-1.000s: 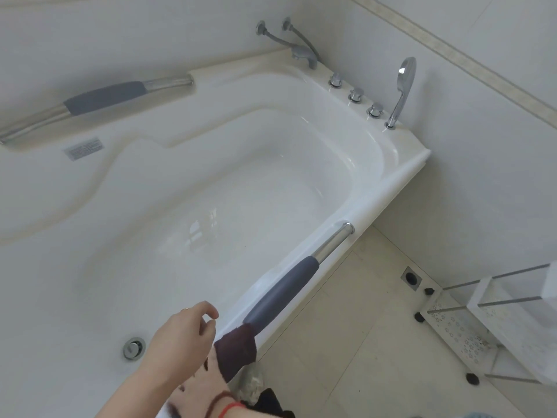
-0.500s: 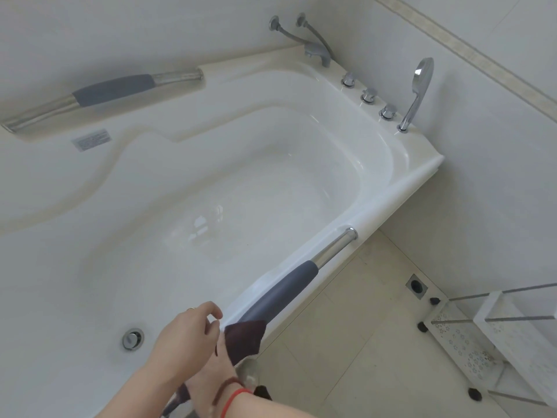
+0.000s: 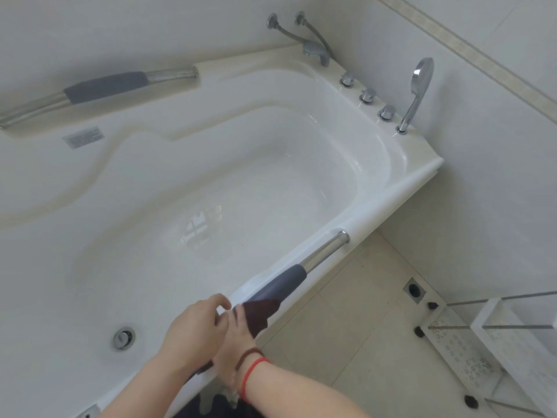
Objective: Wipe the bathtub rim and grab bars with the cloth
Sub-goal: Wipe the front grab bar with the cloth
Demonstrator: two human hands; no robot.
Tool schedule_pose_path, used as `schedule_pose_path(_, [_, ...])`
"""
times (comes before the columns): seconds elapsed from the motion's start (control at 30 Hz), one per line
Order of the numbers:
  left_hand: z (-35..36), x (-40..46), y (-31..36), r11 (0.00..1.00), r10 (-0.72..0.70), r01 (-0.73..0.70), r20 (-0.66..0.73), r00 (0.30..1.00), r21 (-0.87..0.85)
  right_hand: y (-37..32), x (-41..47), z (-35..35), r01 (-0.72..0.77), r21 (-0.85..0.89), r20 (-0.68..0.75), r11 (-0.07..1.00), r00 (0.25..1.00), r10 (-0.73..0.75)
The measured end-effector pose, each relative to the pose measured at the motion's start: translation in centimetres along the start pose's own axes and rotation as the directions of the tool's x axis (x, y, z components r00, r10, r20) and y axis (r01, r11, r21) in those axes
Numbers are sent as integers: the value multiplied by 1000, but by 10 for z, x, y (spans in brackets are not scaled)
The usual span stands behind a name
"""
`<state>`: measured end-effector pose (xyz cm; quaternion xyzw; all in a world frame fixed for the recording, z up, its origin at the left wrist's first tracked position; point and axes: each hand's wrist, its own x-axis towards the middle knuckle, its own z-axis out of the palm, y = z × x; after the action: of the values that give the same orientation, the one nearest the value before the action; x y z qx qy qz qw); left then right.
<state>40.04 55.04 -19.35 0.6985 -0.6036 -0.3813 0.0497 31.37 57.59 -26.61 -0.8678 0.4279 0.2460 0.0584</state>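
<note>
A white corner bathtub fills the view, its near rim [image 3: 388,197] running from the right corner down to my hands. Along that rim lies the near grab bar [image 3: 304,265], chrome with a grey padded grip. A dark maroon cloth [image 3: 259,313] is wrapped over the lower end of the grip. My right hand [image 3: 238,336], a red string on its wrist, holds the cloth against the bar. My left hand [image 3: 196,327] sits just left of it, fingers curled and pinching the cloth's edge. A second grab bar [image 3: 102,87] lies on the far rim at upper left.
A spout [image 3: 313,49], three chrome knobs [image 3: 367,96] and a hand shower [image 3: 417,89] stand on the right rim by the tiled wall. A drain fitting [image 3: 123,337] sits in the tub. A white rack [image 3: 488,336] and a floor drain [image 3: 414,291] occupy the tiled floor at right.
My hands and the cloth have crept a little up the near bar's grip; my right forearm has come further into view. The camera has shifted slightly, moving the tub right in the frame.
</note>
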Motion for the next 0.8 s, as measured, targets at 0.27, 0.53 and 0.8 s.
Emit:
schedule_pose_path(0.27, [-7, -1, -24, 999, -23, 23, 6, 1000, 34, 42, -4, -3, 159, 153, -47, 975, 987, -153])
schedule_pose_path(0.53, [-11, -6, -26, 1000, 29, -29, 50, 998, 4, 6, 2, -19, -129, 127, 192, 984, 976, 103])
schedule_pose_path(0.8, [-39, -4, -37, 996, 78, -80, 61, 995, 37, 49, -3, -12, 2, 211, 39, 977, 999, -10])
